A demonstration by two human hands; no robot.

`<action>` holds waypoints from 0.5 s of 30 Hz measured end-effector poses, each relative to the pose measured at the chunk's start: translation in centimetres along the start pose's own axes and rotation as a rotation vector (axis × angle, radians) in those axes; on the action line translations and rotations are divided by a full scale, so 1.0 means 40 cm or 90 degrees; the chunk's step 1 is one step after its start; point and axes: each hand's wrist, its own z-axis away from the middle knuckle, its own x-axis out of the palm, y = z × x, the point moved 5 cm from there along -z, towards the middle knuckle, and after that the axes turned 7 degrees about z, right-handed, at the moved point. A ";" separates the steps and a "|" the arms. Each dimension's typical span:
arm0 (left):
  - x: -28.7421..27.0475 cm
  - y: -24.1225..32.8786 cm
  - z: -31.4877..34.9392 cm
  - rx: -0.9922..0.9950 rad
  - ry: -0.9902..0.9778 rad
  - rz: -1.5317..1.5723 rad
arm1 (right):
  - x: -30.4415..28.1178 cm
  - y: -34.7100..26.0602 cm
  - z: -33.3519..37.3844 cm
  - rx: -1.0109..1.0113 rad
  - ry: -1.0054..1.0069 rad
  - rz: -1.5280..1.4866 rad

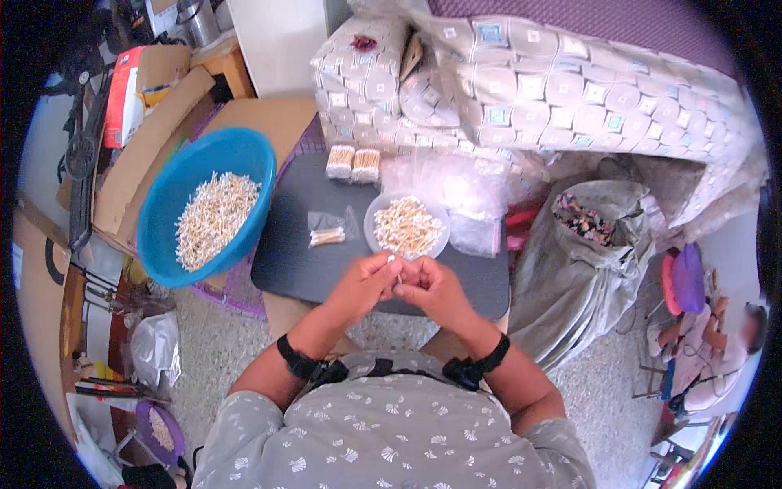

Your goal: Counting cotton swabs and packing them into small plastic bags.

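My left hand (363, 284) and my right hand (433, 287) meet just in front of a white bowl (373, 244), over the near part of a dark tabletop (314, 273). Both are closed, with fingertips pinched together around cotton swabs (398, 279). Only small white tips show between the fingers, so how many there are is hidden. Loose cotton swabs (410, 224) are heaped in the bowl. To its left lies a small clear bag (327, 220) with a few swabs in it. Two packed bundles of swabs (353, 164) stand at the table's far edge.
Left of the table, a large blue basin (151, 244) holds a pile of swabs. Clear plastic bags (475, 232) lie at the table's right. Beyond stands a patterned covered sofa (570, 98); a grey sack (562, 285) sits right. Another person (700, 359) sits far right.
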 end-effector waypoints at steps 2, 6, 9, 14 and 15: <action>-0.014 -0.007 -0.018 0.027 -0.014 0.016 | -0.001 0.015 -0.002 -0.012 -0.003 0.006; -0.059 0.054 -0.026 0.059 -0.031 0.021 | 0.001 -0.047 0.016 0.002 -0.121 0.119; -0.102 0.118 -0.032 0.047 -0.048 0.049 | 0.067 -0.201 0.052 -0.171 -0.323 0.099; -0.092 0.304 -0.076 0.028 -0.075 -0.245 | 0.273 -0.394 0.107 -0.388 -0.624 0.074; -0.072 0.346 -0.080 0.037 -0.090 -0.303 | 0.309 -0.415 0.109 -0.332 -0.667 0.035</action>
